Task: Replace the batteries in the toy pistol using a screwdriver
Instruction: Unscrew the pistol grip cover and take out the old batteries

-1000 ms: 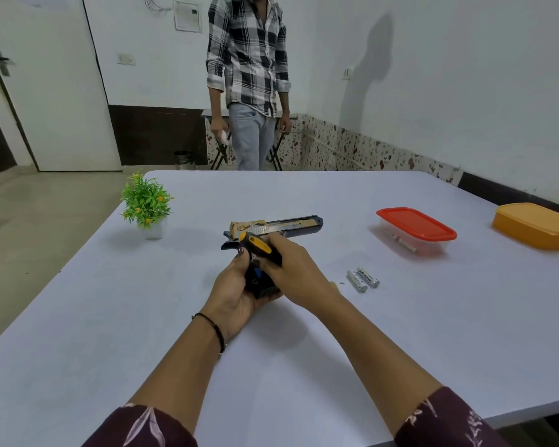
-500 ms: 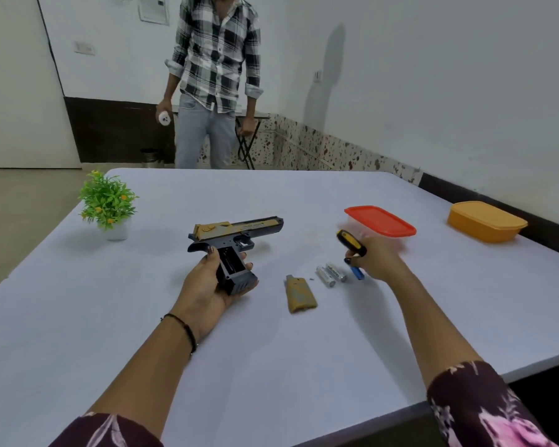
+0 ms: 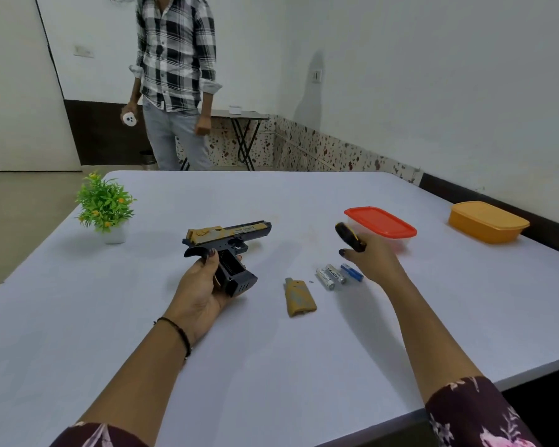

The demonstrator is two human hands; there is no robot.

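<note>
Left hand (image 3: 200, 291) gripping toy pistol (image 3: 226, 250) by its open grip; right hand (image 3: 373, 258) holding screwdriver (image 3: 349, 237) above batteries (image 3: 331, 275); grip cover (image 3: 299, 296) on table (image 3: 142, 317)

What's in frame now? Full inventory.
table: 1, white, foreground
toy pistol: 1, black and gold, in left hand, grip open
grip cover: 1, tan, on table beside toy pistol
batteries: 3, two silver, one blue, right of grip cover
red-lidded box: 1, clear, behind right hand
orange box: 1, orange, far right
potted plant: 1, green, far left
bystander: 1, checked shirt, beyond table
screwdriver: 1, black and yellow, in right hand
left hand: 1, grips toy pistol
right hand: 1, holds screwdriver
</note>
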